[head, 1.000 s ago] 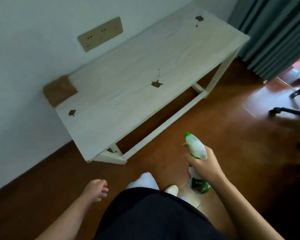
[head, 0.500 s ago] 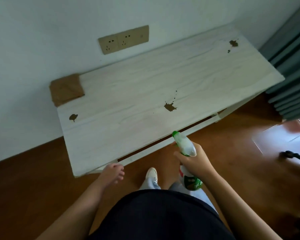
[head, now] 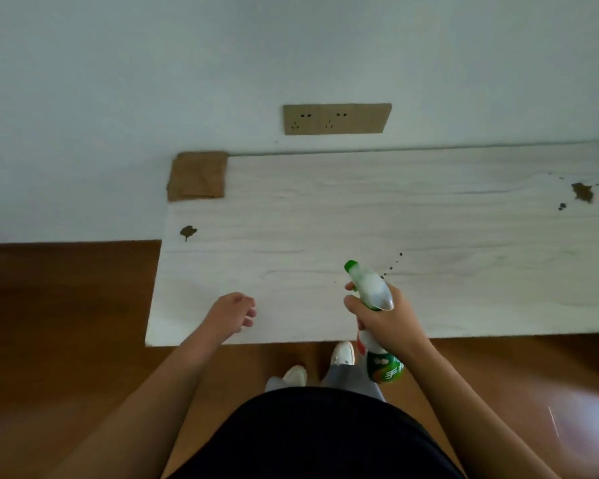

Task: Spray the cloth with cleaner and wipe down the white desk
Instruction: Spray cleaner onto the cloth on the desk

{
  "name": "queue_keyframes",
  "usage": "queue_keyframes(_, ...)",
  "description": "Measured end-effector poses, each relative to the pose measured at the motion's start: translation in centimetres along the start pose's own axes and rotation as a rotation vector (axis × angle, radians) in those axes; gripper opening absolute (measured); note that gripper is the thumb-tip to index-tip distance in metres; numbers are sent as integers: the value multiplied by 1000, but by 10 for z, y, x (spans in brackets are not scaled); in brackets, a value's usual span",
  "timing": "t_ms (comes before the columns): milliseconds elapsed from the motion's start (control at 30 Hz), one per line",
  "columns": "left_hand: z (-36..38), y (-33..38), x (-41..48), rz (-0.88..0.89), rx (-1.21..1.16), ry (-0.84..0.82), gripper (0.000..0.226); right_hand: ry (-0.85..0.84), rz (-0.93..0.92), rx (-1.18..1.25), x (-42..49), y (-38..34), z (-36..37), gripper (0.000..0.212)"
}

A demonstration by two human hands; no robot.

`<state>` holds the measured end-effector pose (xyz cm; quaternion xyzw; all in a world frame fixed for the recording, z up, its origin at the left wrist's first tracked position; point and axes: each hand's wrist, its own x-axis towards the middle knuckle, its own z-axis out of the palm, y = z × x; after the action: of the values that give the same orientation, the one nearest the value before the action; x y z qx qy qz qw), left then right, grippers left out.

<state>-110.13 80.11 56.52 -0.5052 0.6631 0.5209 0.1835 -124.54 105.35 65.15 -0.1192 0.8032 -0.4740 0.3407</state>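
The white surface [head: 360,219] runs wide along the wall, and it's plainly dirty, nothing wiped yet by the look of it. The brown cloth [head: 197,176] lies folded on the surface's far left corner, nobody touching it, and I'd judge it unsprayed. The bottle [head: 372,292] is up over the surface's near edge, nozzle aimed out across the top. The right hand [head: 391,323] is clamped round its neck, fingers curled at the trigger. The left hand [head: 230,314] hovers over that same near edge, loosely curled, holding nothing. There's a stain [head: 187,231] at the surface's left end, a splat [head: 583,192] at its right end and drops [head: 395,261] mid-surface, just past the nozzle. So the cleaner's in hand; fetching the cloth, spraying and all the wiping are left.
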Motion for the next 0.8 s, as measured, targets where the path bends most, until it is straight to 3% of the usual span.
queue_keyframes(400, -55, -31, 12, -150, -232, 235, 16, -185, -141, -106, 104, -66, 33, 16)
queue_keyframes(800, -150, -20, 82, -123, -289, 244, 13, -229, -212, -189, 203, -117, 114, 21)
